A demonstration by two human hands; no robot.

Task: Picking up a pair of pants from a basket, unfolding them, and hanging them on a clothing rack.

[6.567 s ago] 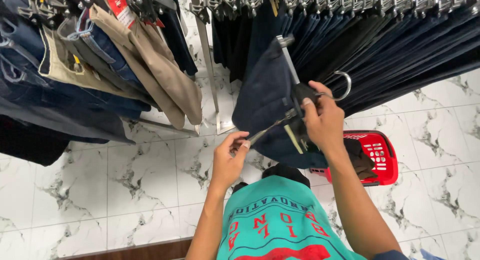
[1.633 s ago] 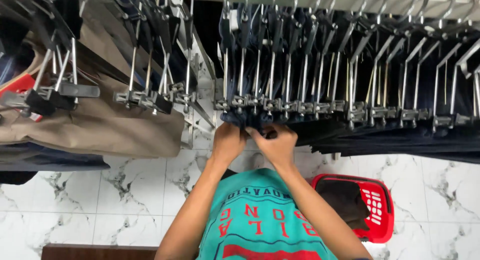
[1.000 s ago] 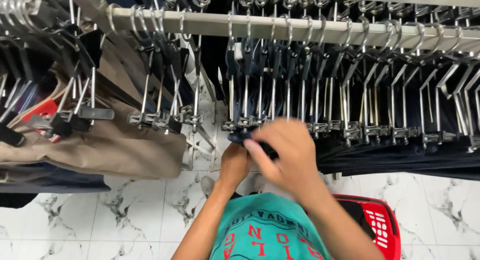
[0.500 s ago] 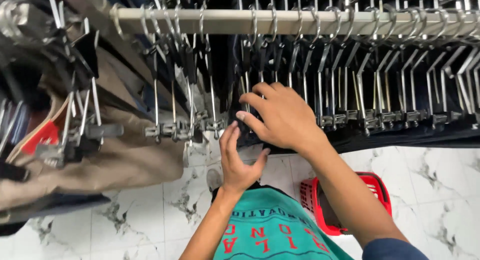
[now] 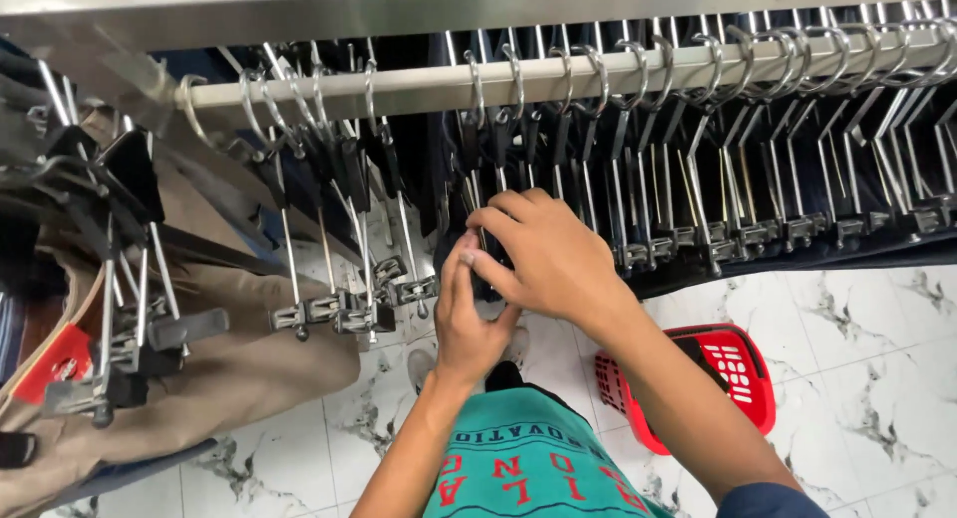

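Reaching up at twelve o'clock, right hand [image 5: 548, 259] and left hand [image 5: 467, 319] pinch a dark navy hanging garment [image 5: 478, 224] under the steel rail [image 5: 558, 74]; soft, light cloth, best held by its stiff clip hanger.

Silver rail [image 5: 419, 84] gleaming above the hands, a row of silver hanger hooks [image 5: 638, 64] strung along it. Dark navy trousers [image 5: 797, 179] to the right of the hands, near-black in the shadow. Left of the hands, tan khaki trousers [image 5: 199, 378] with a red tag [image 5: 55, 363] on them. Below the hands, a teal shirt [image 5: 518, 468] printed with red letters and a line of darker letters. Red basket [image 5: 738, 378] beneath the right forearm, on a white floor [image 5: 877, 329] marbled with grey veins
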